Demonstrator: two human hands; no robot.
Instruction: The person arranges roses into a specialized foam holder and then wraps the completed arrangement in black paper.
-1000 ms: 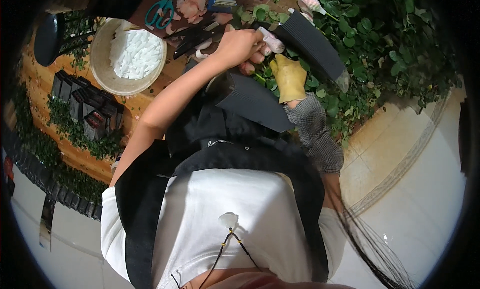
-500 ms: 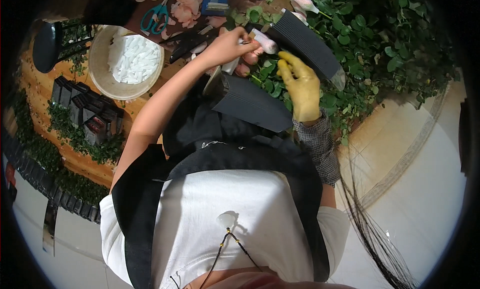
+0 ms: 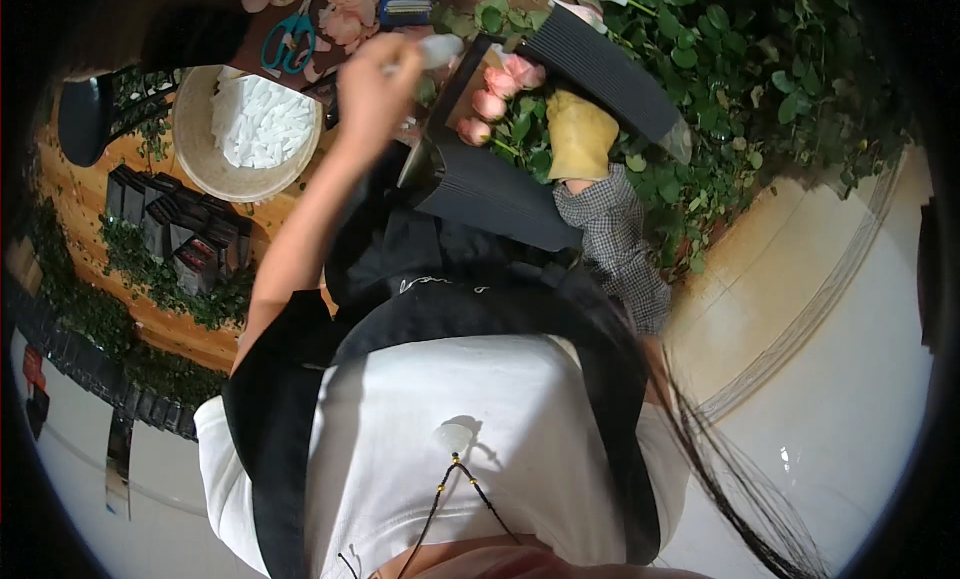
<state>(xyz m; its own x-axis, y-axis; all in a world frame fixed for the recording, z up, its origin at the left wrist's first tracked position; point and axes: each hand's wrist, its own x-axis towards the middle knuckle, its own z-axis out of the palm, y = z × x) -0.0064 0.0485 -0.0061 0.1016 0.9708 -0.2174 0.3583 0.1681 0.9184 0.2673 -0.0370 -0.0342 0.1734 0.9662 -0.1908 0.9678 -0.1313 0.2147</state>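
My bare left hand (image 3: 375, 84) is raised beside the roses, its fingers closed on a small white flower sleeve (image 3: 440, 49), blurred by motion. On my right hand (image 3: 582, 139) is a yellow glove; it reaches down among green leaves beside the roses, with its fingertips hidden. Several pink roses (image 3: 488, 105) lie bunched between two flaps of black corrugated wrap, the far flap (image 3: 605, 69) standing up and the near flap (image 3: 500, 194) lying toward my apron. No sleeve shows on these pink blooms.
A round tub (image 3: 190, 144) of white sleeves stands at left. Teal scissors (image 3: 288, 44), loose petals (image 3: 348, 14) and a blue object (image 3: 407, 1) lie at the back. Leafy stems (image 3: 720, 89) fill the right. Dark blocks (image 3: 165, 214) sit among greenery at left.
My left hand has moved left, away from the roses, with the white sleeve. The sleeved bloom beside it is no longer seen; bare pink roses show there. My right hand has shifted slightly left, fingers now hidden.
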